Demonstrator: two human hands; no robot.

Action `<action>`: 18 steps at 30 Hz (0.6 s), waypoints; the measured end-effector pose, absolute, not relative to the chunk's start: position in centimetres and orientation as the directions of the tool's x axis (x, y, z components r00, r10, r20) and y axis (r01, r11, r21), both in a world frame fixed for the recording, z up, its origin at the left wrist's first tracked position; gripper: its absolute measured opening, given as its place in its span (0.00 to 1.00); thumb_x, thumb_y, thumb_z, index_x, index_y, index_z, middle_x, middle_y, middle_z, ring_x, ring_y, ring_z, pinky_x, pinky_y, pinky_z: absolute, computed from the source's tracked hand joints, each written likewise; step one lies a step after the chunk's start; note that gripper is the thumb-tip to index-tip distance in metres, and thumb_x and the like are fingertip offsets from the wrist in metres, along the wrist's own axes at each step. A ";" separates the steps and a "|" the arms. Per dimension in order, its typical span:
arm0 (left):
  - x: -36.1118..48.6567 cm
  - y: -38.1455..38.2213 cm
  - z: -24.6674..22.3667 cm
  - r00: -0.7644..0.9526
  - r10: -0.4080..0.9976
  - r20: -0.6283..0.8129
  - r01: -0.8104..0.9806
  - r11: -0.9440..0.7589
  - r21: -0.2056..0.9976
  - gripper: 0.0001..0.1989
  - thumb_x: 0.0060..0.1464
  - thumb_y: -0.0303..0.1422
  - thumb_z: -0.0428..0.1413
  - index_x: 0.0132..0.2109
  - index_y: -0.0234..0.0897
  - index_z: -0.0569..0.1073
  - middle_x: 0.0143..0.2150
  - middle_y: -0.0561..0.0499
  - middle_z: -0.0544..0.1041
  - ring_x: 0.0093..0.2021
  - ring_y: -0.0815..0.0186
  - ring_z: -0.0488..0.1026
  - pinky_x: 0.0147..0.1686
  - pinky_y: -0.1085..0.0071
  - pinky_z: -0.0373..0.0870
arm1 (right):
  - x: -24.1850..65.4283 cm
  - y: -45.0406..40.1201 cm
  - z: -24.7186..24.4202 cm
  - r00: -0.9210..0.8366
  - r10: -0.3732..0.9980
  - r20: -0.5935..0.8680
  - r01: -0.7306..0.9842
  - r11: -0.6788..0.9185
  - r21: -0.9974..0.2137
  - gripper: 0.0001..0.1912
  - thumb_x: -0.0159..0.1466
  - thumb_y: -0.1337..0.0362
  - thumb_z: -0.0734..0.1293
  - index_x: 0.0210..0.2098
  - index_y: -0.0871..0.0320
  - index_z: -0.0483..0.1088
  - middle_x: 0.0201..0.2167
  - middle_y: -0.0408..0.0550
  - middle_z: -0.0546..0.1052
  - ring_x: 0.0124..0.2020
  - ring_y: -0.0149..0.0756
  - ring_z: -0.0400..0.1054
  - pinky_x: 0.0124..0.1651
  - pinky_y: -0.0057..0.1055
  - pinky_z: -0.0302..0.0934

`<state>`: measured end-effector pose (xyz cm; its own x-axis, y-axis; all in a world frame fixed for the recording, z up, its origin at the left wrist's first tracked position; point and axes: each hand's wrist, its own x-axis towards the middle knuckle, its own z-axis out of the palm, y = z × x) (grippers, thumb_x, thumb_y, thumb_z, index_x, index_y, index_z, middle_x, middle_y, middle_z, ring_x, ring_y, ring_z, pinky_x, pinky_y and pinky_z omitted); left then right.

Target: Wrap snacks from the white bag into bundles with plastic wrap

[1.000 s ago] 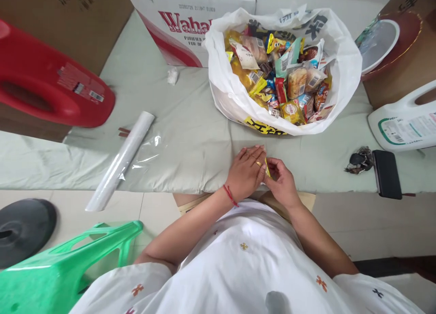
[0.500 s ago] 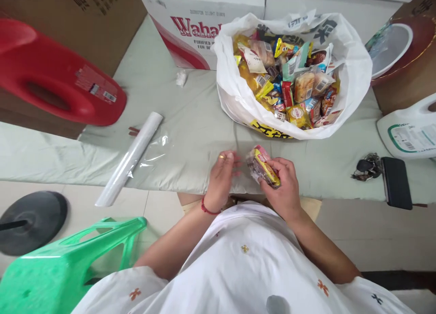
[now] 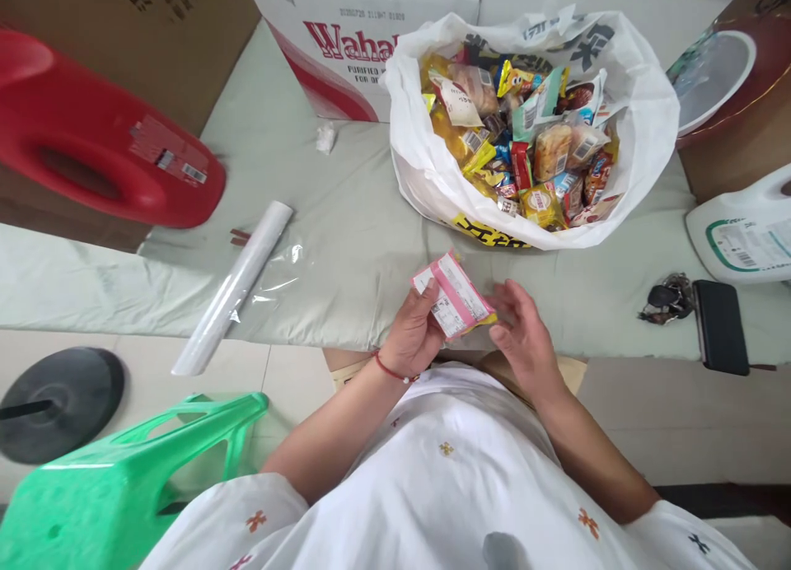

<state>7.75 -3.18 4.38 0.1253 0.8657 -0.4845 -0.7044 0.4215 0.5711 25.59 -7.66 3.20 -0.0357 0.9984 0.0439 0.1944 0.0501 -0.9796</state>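
Note:
In my left hand (image 3: 415, 329) is a small snack packet (image 3: 456, 296), its pink and white printed side facing up and my thumb on its left edge. My right hand (image 3: 526, 333) is just right of the packet, fingers apart and slightly blurred, with nothing in it. Beyond both hands, a white plastic bag (image 3: 411, 162) stands open on the cloth-covered table (image 3: 346, 249). Many wrapped snacks (image 3: 552, 150) in yellow, red, green and clear wrappers fill it.
A clear film roll (image 3: 235, 286) and red jug (image 3: 111, 133) are at left, a white carton (image 3: 346, 51) behind. At right are keys (image 3: 668, 298), a black phone (image 3: 722, 327) and a white jug (image 3: 741, 232). A green stool (image 3: 80, 504) stands lower left.
The packet has passed from my right hand to my left and now shows its pink and white side. My right hand has opened and let go.

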 end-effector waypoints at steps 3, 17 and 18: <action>8.5 -3.6 5.0 0.248 0.857 -0.452 -0.624 0.498 0.602 0.29 0.50 0.45 0.74 0.56 0.41 0.80 0.47 0.50 0.85 0.45 0.59 0.82 0.45 0.64 0.79 | 25.8 -7.7 2.6 -0.153 0.963 -0.222 -0.035 -0.230 -0.973 0.39 0.65 0.38 0.73 0.68 0.50 0.65 0.62 0.54 0.78 0.58 0.50 0.76 0.58 0.47 0.75; 8.0 -3.1 4.3 0.266 0.870 -0.414 -0.357 0.488 0.797 0.32 0.49 0.58 0.71 0.47 0.36 0.79 0.38 0.51 0.81 0.37 0.67 0.74 0.40 0.70 0.71 | 29.0 -10.0 3.5 0.015 0.956 -0.293 -0.032 -0.292 -0.956 0.35 0.57 0.48 0.82 0.58 0.50 0.70 0.55 0.51 0.81 0.53 0.44 0.78 0.57 0.41 0.74; 8.2 -3.1 4.1 0.305 0.860 -0.408 -0.347 0.500 0.794 0.31 0.50 0.59 0.70 0.46 0.35 0.80 0.38 0.51 0.80 0.36 0.67 0.73 0.40 0.70 0.70 | 29.8 -10.5 3.7 0.033 0.954 -0.299 -0.034 -0.298 -0.954 0.32 0.57 0.48 0.82 0.55 0.50 0.72 0.52 0.51 0.82 0.51 0.44 0.78 0.56 0.41 0.75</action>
